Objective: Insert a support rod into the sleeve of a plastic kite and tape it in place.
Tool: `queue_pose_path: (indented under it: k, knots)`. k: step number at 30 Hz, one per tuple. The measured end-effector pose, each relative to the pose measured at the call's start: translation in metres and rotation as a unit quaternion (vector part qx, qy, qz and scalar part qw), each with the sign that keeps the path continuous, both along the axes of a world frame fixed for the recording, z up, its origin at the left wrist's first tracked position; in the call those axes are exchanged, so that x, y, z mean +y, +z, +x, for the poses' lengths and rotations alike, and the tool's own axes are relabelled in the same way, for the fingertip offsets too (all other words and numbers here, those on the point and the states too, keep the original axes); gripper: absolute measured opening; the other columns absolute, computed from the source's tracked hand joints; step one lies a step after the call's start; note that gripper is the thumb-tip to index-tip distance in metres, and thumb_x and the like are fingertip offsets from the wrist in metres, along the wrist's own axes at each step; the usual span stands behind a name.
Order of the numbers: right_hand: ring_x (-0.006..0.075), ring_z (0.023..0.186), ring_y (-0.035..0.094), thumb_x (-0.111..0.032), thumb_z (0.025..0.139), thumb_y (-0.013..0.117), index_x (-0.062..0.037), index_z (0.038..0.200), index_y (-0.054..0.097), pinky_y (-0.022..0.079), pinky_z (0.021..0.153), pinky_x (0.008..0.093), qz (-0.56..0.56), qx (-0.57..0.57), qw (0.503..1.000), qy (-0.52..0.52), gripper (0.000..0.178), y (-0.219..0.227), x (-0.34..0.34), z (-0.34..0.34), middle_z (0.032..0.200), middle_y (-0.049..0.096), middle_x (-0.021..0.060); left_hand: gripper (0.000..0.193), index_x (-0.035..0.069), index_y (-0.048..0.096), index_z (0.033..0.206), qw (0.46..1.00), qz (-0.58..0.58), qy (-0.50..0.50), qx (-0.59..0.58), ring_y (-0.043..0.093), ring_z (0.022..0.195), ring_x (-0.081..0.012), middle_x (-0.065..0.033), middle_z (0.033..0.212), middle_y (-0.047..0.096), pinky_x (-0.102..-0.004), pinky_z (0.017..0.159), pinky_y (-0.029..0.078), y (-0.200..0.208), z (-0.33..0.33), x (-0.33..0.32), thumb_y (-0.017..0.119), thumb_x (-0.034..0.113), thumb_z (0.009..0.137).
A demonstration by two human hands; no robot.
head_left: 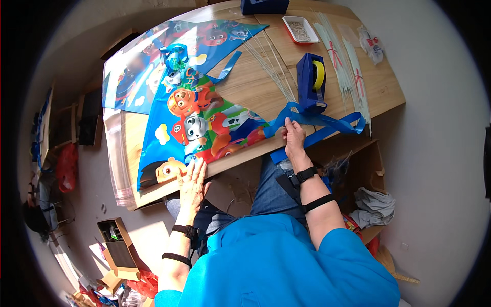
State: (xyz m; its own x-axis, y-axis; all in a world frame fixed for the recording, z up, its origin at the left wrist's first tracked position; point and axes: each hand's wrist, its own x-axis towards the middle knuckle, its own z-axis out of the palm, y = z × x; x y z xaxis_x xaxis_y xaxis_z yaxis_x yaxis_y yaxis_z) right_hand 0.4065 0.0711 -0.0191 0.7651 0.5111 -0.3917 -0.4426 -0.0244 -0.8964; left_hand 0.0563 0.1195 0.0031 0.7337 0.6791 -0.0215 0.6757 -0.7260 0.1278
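Note:
A printed kite sheet [225, 130] with cartoon dogs on blue lies along the table's near edge. My left hand [191, 188] rests flat on its near left edge, fingers stretched out. At the sheet's right corner, my right hand [294, 139] pinches a blue ribbon [327, 121] between thumb and fingers. This ribbon runs on to the right in loose loops, past the foot of a blue tape dispenser [313, 84] with yellow tape. One ribbon end hangs over the table edge below my right hand.
Another printed sheet [128, 82] lies at the far left. Thin rods [271, 69] lie loose at the middle; tied rod bundles [353, 71] lie right. A red-and-white tray [300, 29] holds small pieces. An open cardboard box [373, 163] stands below the table's right side.

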Motion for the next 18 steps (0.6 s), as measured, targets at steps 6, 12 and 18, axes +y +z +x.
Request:
queue_pose_path:
  k: [6,12,18]
  knots:
    - [0.0093,0.058,0.056,-0.032,0.095,0.061,-0.0057,0.082,0.060,0.042,0.050,0.0211,-0.019,-0.110,0.993,0.035,0.029,0.003,-0.011,-0.003,0.076,0.065,0.0035,0.081,0.014,0.032,0.147,1.000,0.000,-0.007,-0.005,0.027,0.142,-0.0205,-0.0012,0.152,0.032,-0.0556,0.117,0.009,-0.003,-0.004,0.000,0.073,0.027,0.078]
    - [0.0120,0.061,0.060,-0.041,0.093,0.062,-0.0037,0.092,0.058,0.046,0.051,0.0227,-0.019,0.083,0.989,0.123,0.037,0.022,-0.021,-0.001,0.078,0.065,0.0067,0.081,0.012,0.033,0.146,0.999,0.010,0.010,-0.030,0.028,0.142,-0.0225,-0.0038,0.151,0.033,-0.0557,0.117,0.010,-0.005,-0.005,-0.001,0.074,0.026,0.077]
    - [0.0079,0.068,0.058,-0.007,0.078,0.075,0.0001,0.098,0.057,0.047,0.060,0.0216,-0.024,-0.139,0.964,0.224,0.028,0.009,-0.017,-0.017,0.080,0.064,0.0064,0.087,0.012,0.037,0.144,0.994,0.091,-0.059,0.031,0.025,0.141,-0.0246,-0.0013,0.153,0.028,-0.0504,0.118,0.015,-0.005,-0.006,-0.009,0.076,0.034,0.069]
